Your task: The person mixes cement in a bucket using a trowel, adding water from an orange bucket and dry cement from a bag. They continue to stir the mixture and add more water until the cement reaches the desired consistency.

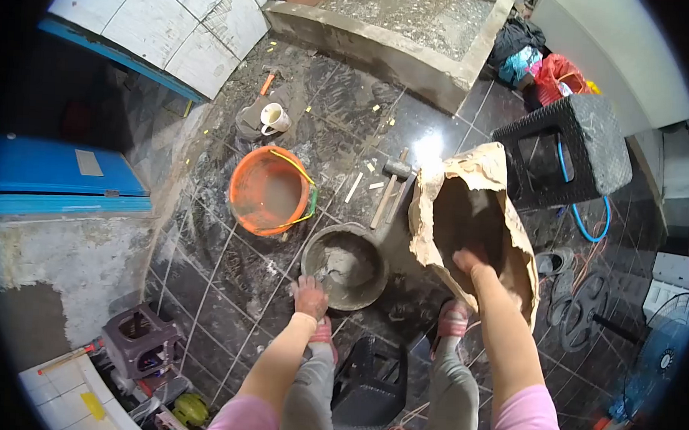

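Note:
My left hand (310, 298) is at the near left rim of a round grey basin (381, 282), its fingers over the edge. Pale grey powder (346, 263) lies in the basin. My right hand (470, 259) reaches into a torn brown paper sack (477, 165) standing upright with its top wide. The fingers look curled inside the dark mouth; what they hold, if anything, is hidden. Beyond the basin stands an orange bucket (246, 186) with greyish contents and a yellow handle.
A hammer (396, 170) lies behind the basin. A white mug (275, 118) and an orange-handled trowel (266, 85) are beyond the bucket. Black stools (605, 142) stand right and between my feet, a purple stool (141, 337) left. A low concrete curb (367, 43) crosses the back.

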A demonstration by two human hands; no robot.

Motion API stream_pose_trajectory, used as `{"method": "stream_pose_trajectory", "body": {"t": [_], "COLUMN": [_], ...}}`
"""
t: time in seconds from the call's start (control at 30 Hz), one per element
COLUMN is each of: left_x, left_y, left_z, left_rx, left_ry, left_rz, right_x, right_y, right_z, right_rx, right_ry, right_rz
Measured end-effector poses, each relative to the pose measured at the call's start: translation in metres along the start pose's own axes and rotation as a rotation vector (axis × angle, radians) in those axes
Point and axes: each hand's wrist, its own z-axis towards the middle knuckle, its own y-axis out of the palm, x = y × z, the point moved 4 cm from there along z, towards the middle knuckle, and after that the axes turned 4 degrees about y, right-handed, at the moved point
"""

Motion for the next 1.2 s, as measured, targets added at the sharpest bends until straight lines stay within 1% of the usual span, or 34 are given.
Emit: {"method": "stream_pose_trajectory", "body": {"t": [0.03, 0.07, 0.1, 0.17, 0.2, 0.27, 0.3, 0.33, 0.4, 0.43, 0.47, 0.53, 0.57, 0.63, 0.7, 0.73, 0.77, 0.83, 0.87, 0.9, 0.93, 0.97, 1.03, 1.07, 1.1, 1.17, 1.2], "left_x": [0.001, 0.004, 0.005, 0.003, 0.001, -0.004, -0.004, -0.001, 0.010, 0.016, 0.020, 0.018, 0.016, 0.019, 0.018, 0.019, 0.026, 0.029, 0.030, 0.036, 0.035, 0.033, 0.028, 0.029, 0.027, 0.025, 0.023], "left_y": [0.014, 0.026, 0.033, 0.045, 0.050, 0.056, 0.055, 0.043, 0.022, 0.008, -0.006, -0.020, -0.026, -0.035, -0.038, -0.043, -0.038, -0.019, 0.000, -0.004, -0.008, -0.017, -0.024, -0.023, -0.021, -0.020, -0.026], "left_z": [0.021, 0.037, 0.047, 0.057, 0.058, 0.061, 0.063, 0.061, 0.058, 0.057, 0.056, 0.053, 0.048, 0.049, 0.041, 0.036, 0.032, 0.007, -0.013, -0.016, -0.011, -0.010, -0.014, -0.010, -0.010, -0.009, -0.008], "left_rx": [-0.075, -0.152, -0.158, -0.185, -0.141, -0.176, -0.195, -0.150, -0.105, -0.081, -0.094, -0.136, -0.161, -0.123, -0.057, -0.072, -0.112, -0.189, -0.208, -0.160, -0.128, -0.107, -0.075, -0.051, -0.085, -0.134, -0.036], "left_ry": [0.024, 0.048, 0.033, 0.019, 0.040, 0.090, 0.114, 0.133, 0.127, 0.119, 0.056, 0.014, -0.012, 0.000, 0.000, 0.033, 0.108, 0.241, 0.375, 0.401, 0.330, 0.270, 0.264, 0.273, 0.289, 0.287, 0.239], "left_rz": [0.102, 0.205, 0.241, 0.325, 0.348, 0.290, 0.263, 0.254, 0.227, 0.216, 0.188, 0.155, 0.137, 0.167, 0.172, 0.163, 0.193, 0.265, 0.347, 0.237, 0.173, 0.107, 0.029, -0.010, -0.027, -0.061, -0.001], "right_x": [0.006, -0.001, 0.004, 0.010, 0.014, 0.021, 0.033, 0.056, 0.007, 0.016, 0.011, 0.025, 0.016, 0.010, 0.016, 0.023, 0.027, 0.015, 0.007, 0.004, 0.006, 0.011, 0.001, 0.002, 0.004, -0.001, 0.003], "right_y": [0.002, -0.003, 0.005, 0.027, 0.029, 0.039, 0.062, 0.094, 0.030, 0.052, 0.055, 0.057, 0.044, 0.032, 0.048, 0.051, 0.050, 0.036, 0.035, 0.031, 0.024, 0.019, 0.014, 0.015, 0.017, 0.009, 0.007], "right_z": [-0.004, -0.009, 0.002, 0.018, 0.022, 0.022, 0.044, 0.072, 0.011, 0.019, 0.024, 0.031, 0.021, 0.015, 0.024, 0.028, 0.030, 0.021, 0.015, 0.011, 0.009, 0.006, 0.006, 0.004, 0.003, 0.004, 0.003], "right_rx": [0.054, 0.101, 0.030, -0.080, 0.079, 0.402, 0.383, 0.354, 0.193, 0.240, 0.299, 0.229, 0.223, 0.234, 0.148, 0.132, 0.117, 0.126, 0.160, 0.200, 0.245, 0.154, -0.043, 0.008, 0.059, 0.175, 0.153], "right_ry": [-0.006, -0.056, 0.021, 0.035, -0.004, -0.089, -0.164, -0.239, -0.157, -0.217, -0.276, -0.176, -0.118, -0.054, -0.111, -0.095, -0.079, 0.020, -0.003, -0.025, -0.038, 0.017, 0.079, 0.057, 0.036, -0.117, -0.061], "right_rz": [0.033, 0.000, 0.022, -0.079, -0.069, -0.044, -0.160, -0.275, -0.170, -0.246, -0.320, -0.196, -0.122, -0.058, -0.140, -0.124, -0.108, 0.047, 0.032, 0.011, -0.016, 0.002, 0.027, 0.009, -0.009, -0.015, 0.007]}}
